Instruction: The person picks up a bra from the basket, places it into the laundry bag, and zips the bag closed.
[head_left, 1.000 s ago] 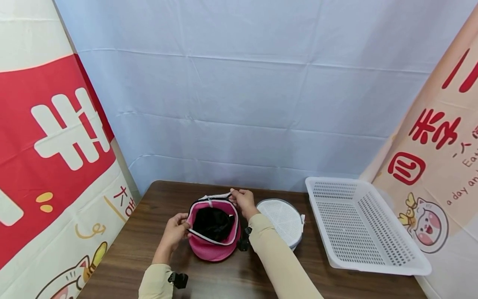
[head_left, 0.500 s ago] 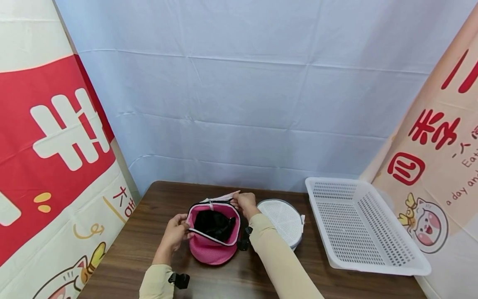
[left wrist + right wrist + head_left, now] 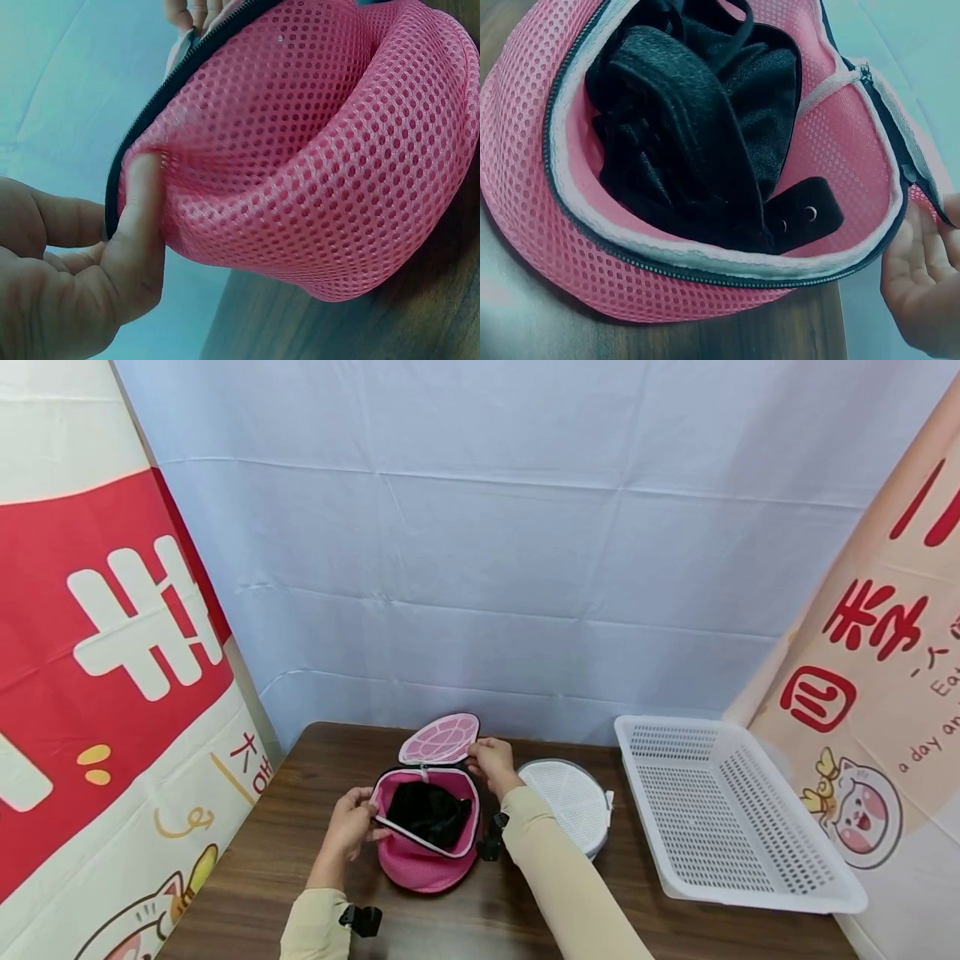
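A pink mesh laundry bag [image 3: 426, 870] stands unzipped on the table, its round lid [image 3: 442, 739] tipped back behind the mouth. Inside lies a black bra [image 3: 682, 127]; its hook-and-eye tab [image 3: 810, 214] shows near the front rim. My left hand [image 3: 350, 820] pinches the bag's left rim, thumb on the outer mesh and fingers behind the black zipper edge [image 3: 161, 97]. At the back right, my right hand [image 3: 491, 762] grips the lid's edge near the zipper; the right wrist view catches only part of that hand [image 3: 922, 277].
Just right of the bag is a round white mesh bag [image 3: 566, 802] with grey trim, partly behind the right forearm. A white perforated plastic basket [image 3: 645, 827] sits at the table's right. A light blue cloth [image 3: 480, 568] hangs behind the dark wooden table [image 3: 262, 860].
The bag's lid has swung up and back, so its pink and white inner face now shows behind the mouth. Both hands stay nearly in place on the bag.
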Motion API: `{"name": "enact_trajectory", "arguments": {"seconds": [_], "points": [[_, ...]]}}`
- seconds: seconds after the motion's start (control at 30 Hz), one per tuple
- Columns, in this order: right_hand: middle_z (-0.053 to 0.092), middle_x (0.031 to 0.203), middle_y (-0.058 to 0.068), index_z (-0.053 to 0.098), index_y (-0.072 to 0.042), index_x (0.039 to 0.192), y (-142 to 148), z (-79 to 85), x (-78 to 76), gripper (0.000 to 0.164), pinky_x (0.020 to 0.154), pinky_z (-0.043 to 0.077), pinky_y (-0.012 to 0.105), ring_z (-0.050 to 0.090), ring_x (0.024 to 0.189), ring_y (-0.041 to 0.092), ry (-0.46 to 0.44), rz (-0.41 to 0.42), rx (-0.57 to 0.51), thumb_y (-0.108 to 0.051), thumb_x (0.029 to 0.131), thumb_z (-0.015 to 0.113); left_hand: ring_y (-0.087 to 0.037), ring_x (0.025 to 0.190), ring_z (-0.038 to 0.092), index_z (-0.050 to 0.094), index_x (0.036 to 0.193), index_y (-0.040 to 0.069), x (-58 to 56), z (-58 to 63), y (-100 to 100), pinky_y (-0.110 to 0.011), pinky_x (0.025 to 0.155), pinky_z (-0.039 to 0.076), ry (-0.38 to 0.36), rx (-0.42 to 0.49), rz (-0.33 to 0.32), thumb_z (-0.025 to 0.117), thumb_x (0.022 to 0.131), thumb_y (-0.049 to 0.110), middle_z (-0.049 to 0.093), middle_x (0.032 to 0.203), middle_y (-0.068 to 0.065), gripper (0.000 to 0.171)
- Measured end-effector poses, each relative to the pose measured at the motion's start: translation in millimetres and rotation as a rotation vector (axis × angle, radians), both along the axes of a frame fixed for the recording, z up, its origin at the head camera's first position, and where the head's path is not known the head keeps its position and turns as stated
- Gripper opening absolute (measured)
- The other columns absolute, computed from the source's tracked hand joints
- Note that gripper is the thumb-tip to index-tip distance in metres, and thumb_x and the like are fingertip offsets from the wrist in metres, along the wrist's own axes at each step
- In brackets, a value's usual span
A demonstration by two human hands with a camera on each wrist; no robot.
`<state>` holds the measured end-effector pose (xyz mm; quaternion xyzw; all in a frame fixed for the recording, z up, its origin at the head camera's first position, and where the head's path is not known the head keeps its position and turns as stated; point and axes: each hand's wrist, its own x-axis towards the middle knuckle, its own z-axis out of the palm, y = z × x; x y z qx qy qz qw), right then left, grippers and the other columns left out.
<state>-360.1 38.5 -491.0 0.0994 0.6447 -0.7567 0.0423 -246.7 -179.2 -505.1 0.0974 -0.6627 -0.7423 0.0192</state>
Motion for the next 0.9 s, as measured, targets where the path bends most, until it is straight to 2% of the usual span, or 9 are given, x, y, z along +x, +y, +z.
{"name": "enact_trajectory", "arguments": {"seconds": [0.2,0.5,0.7,0.8,0.9], "points": [[0.057,0.067,0.005,0.055,0.008,0.099,-0.1,-2.3,-0.3,0.018,0.045,0.043,0.017,0.055,0.053,0.010,-0.003,0.008,-0.042,0.006,0.081,0.057,-0.017,0.060,0.052,0.038,0.119,-0.016,2.4,-0.8,1.0,-0.033,0.052,0.053,0.011,-0.015,0.006,0.034,0.088,-0.013,0.045,0.096,-0.026,0.031],[0.059,0.064,0.003,0.059,0.007,0.104,2.3,-0.4,3.7,0.026,0.044,0.038,0.018,0.055,0.054,0.011,0.032,-0.027,-0.022,0.006,0.078,0.059,-0.013,0.062,0.050,0.044,0.120,-0.016,2.0,-4.3,-0.7,-0.024,0.050,0.049,0.032,-0.097,0.034,0.039,0.093,-0.009,0.048,0.088,-0.019,0.029],[0.059,0.069,0.008,0.058,0.009,0.106,3.2,1.8,5.0,0.031,0.047,0.042,0.018,0.053,0.053,0.010,0.074,-0.037,-0.114,0.009,0.076,0.057,-0.012,0.062,0.051,0.048,0.118,-0.016,0.6,-3.5,-2.1,-0.022,0.048,0.047,0.032,-0.119,0.039,0.045,0.093,-0.006,0.052,0.083,-0.015,0.028],[0.059,0.072,0.012,0.058,0.012,0.104,2.2,2.3,3.7,0.028,0.049,0.044,0.018,0.052,0.053,0.009,0.110,-0.051,-0.167,0.012,0.075,0.055,-0.013,0.061,0.051,0.048,0.118,-0.017,0.5,-1.8,-2.7,-0.022,0.047,0.047,0.035,-0.123,0.032,0.045,0.093,-0.005,0.051,0.083,-0.015,0.028],[0.059,0.069,0.010,0.057,0.014,0.101,0.9,3.3,2.6,0.025,0.050,0.046,0.018,0.052,0.052,0.009,0.147,-0.065,-0.194,0.013,0.076,0.055,-0.012,0.059,0.049,0.048,0.117,-0.017,0.4,0.2,-3.3,-0.022,0.045,0.046,0.029,-0.122,0.029,0.045,0.093,-0.005,0.050,0.083,-0.014,0.027]]}}
